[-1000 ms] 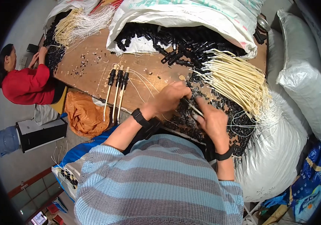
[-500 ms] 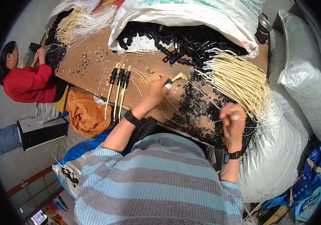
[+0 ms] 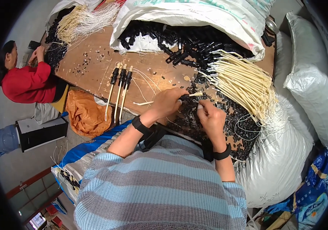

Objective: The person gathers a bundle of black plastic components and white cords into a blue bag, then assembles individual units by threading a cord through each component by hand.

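My left hand [image 3: 167, 104] is closed around a black plastic fitting [image 3: 186, 97] with a cream tube through it. One cream tip pokes out past my fingers; a longer cream end [image 3: 142, 103] shows on the hand's left side. My right hand [image 3: 212, 119] is pinched close beside the fitting's right end, by a thin pale loop. What lies between its fingertips is too small to make out. Beneath both hands spread many small black plastic pieces [image 3: 237, 126]. To the left, three cream tubes with black fittings [image 3: 121, 79] lie side by side on the brown table [image 3: 83, 78].
A bundle of cream tubes [image 3: 244, 82] with white strings lies at right. Behind it, an open white sack [image 3: 194, 13] spills black fittings [image 3: 185, 42]. Full white sacks [image 3: 311, 76] stand along the right. A person in red [image 3: 29, 82] sits at the table's far left.
My right hand has moved left, up to my left hand. The left hand has shifted slightly right and lower, and the held fitting now lies more level. The person in red has shifted slightly.
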`<action>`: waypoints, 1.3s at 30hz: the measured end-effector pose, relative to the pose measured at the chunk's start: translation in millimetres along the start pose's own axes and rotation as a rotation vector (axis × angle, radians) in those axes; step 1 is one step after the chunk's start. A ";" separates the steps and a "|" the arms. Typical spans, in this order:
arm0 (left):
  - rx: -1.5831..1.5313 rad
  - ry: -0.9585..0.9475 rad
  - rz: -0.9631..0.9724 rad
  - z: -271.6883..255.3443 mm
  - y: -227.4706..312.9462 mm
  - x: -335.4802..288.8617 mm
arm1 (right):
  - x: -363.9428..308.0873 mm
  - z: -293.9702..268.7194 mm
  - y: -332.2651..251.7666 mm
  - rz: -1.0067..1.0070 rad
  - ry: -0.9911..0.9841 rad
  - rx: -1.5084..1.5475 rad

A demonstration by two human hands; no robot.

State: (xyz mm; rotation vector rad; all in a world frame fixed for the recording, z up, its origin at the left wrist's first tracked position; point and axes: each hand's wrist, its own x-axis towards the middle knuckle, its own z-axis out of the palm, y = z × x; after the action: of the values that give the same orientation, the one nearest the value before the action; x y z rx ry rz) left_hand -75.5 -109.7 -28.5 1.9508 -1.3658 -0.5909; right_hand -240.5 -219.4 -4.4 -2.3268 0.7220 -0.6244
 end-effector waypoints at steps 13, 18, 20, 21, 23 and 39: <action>-0.021 -0.126 0.033 -5.9 19.5 1.6 | -1.6 3.8 0.4 0.033 -0.093 0.099; -0.316 -0.247 -0.011 -6.5 20.9 3.8 | -8.5 6.6 6.4 -0.106 -0.199 0.115; -0.247 -0.118 0.112 -10.7 22.3 6.4 | -7.3 5.8 5.6 -0.109 -0.165 0.081; -0.178 0.012 0.229 -12.4 22.3 6.4 | -7.0 4.8 4.0 -0.092 -0.166 0.080; -0.232 0.050 0.312 -10.1 16.0 5.5 | -6.4 3.3 -0.5 -0.076 -0.166 0.082; -0.046 0.177 0.044 -19.8 -58.8 9.7 | -30.7 3.4 26.5 0.454 -0.078 0.463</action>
State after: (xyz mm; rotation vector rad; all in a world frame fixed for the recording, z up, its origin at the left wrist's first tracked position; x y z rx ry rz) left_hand -21.3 -100.4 -58.7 1.8838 -1.2703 -0.4150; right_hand -270.1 -216.3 -32.1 -1.6804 0.9196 -0.4328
